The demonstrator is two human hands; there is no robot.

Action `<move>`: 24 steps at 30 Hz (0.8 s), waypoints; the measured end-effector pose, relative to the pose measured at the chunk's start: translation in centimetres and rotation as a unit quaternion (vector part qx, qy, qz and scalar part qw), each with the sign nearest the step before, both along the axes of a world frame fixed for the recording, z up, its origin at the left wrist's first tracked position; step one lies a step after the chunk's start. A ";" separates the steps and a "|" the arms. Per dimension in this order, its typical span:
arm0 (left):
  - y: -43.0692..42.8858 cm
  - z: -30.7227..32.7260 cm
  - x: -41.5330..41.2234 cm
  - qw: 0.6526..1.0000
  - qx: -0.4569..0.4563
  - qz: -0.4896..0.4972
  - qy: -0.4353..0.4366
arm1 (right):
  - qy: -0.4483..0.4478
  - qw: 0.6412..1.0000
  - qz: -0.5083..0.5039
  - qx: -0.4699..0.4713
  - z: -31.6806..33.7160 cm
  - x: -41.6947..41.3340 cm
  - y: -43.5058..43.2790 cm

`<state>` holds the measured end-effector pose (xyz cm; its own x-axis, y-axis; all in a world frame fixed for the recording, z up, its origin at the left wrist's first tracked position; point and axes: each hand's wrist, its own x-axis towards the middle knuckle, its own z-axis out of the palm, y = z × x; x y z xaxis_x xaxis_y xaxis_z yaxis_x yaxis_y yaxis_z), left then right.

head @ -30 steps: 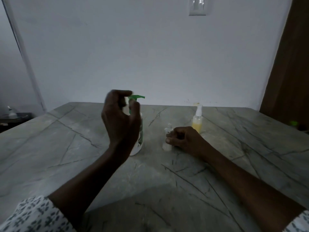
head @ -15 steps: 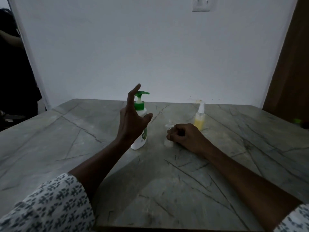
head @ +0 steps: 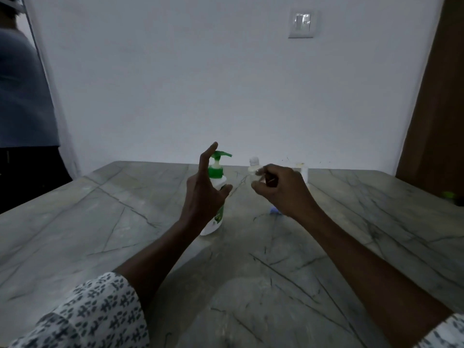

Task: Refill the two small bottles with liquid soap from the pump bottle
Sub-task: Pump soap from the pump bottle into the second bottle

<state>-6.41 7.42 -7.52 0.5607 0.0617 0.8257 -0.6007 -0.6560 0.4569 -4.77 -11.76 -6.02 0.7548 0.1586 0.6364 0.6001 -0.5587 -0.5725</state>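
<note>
A white pump bottle (head: 217, 187) with a green pump head stands upright on the marble table (head: 100, 222). My left hand (head: 200, 192) is just in front of it, fingers spread, the index finger raised beside the pump head; whether the palm touches the bottle I cannot tell. My right hand (head: 278, 189) holds a small clear bottle (head: 254, 172) lifted above the table, right of the pump spout. The second small bottle (head: 304, 172), with a white top, stands behind my right hand, mostly hidden.
A small bluish thing (head: 274, 210) lies on the table under my right wrist. A person (head: 22, 96) stands at the far left past the table's edge. A brown door (head: 437, 96) is at the right, a green object (head: 448, 195) near it.
My right hand has lifted the small clear bottle off the table, up to the height of the pump spout. My left hand stays spread in front of the pump bottle.
</note>
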 end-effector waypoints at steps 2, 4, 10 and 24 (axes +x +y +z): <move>0.1 0.4 0.1 1.000 0.024 0.008 0.002 | -0.013 0.999 -0.018 -0.028 0.7 0.1 0.4; 0.2 0.6 0.1 0.998 0.055 0.013 0.000 | -0.007 0.998 -0.039 -0.053 0.3 0.3 0.8; -0.6 1.0 -0.2 0.995 0.095 0.017 0.013 | -0.005 0.995 -0.070 -0.066 -0.8 -0.3 1.0; -0.3 0.8 0.2 0.983 0.180 0.031 0.037 | -0.012 0.997 -0.062 -0.044 -0.7 -1.0 0.2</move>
